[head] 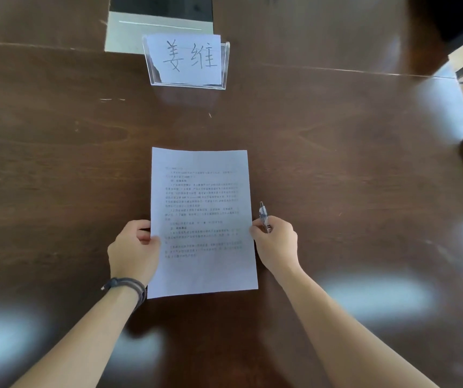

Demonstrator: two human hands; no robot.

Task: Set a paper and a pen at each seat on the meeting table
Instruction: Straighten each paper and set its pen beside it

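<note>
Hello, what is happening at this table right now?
A person is laying a printed sheet of paper on the dark wooden table, in front of a clear name card stand. The left hand pinches the sheet's left edge. The right hand touches the right edge and also holds a pen, not yet set down.

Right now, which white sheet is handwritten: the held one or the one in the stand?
The name card in the clear acrylic stand: large handwritten characters. The paper carries small printed text.
</note>
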